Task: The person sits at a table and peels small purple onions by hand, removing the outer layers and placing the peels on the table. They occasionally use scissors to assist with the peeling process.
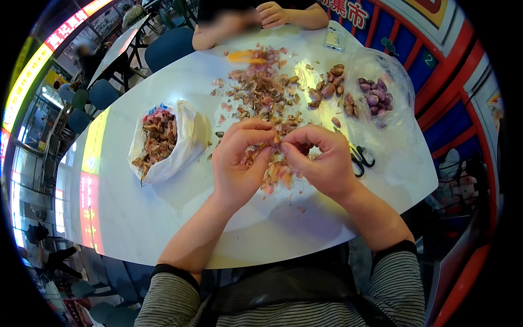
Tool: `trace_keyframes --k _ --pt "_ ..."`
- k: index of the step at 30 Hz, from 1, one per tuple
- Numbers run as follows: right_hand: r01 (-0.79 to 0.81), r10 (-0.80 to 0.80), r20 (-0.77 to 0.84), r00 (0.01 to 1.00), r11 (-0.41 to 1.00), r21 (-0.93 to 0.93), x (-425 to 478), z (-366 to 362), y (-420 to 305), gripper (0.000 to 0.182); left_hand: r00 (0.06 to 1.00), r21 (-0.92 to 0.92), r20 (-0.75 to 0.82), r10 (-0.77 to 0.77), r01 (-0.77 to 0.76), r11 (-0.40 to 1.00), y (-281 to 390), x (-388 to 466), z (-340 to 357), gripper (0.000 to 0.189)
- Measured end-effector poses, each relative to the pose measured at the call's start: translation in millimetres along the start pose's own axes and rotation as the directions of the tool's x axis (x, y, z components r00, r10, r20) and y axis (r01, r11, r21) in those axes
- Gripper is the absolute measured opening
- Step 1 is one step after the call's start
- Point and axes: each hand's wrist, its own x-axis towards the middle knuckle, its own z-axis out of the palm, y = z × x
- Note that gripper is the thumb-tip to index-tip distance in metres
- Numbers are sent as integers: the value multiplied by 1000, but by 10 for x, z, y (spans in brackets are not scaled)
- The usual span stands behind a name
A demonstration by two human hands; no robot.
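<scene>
Over the middle of the table, my left hand (239, 163) and my right hand (325, 159) meet at the fingertips. Both pinch a small shallot (277, 143), mostly hidden by the fingers. Beneath and beyond them spreads a heap of dry shallot skins (261, 92). To the right of the heap lie several unpeeled shallots (329, 86). Peeled purple shallots (376, 98) rest on a clear plastic bag (402, 77) farther right. Scissors with black handles (359, 161) lie just beyond my right hand, their blades partly hidden. Left of my hands, a white plastic bag (194, 135) stands open, filled with skins (157, 137).
Across the white table (171, 220), another person's hand (271, 14) and forearms rest at the far edge. A phone in a clear case (335, 39) lies near that edge. An orange-yellow object (247, 58) lies among the far skins. A blue chair (169, 47) stands beyond the table.
</scene>
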Motion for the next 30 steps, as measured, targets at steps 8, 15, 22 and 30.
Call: trace_keyframes --k 8,15,22,30 --pt "-8 7 -9 1000 998 -59 -43 4 78 10 999 -9 45 -3 4 1000 -4 -31 56 30" --pt "-85 83 66 994 996 32 -12 -58 -31 7 990 -285 100 -99 123 950 -7 -59 89 33" --pt "-111 107 42 993 989 103 21 -19 78 9 987 -349 109 -114 146 926 -89 -69 58 34" --pt "-169 165 40 986 976 137 40 -44 54 10 960 -514 166 -226 280 811 -46 -28 32 28"
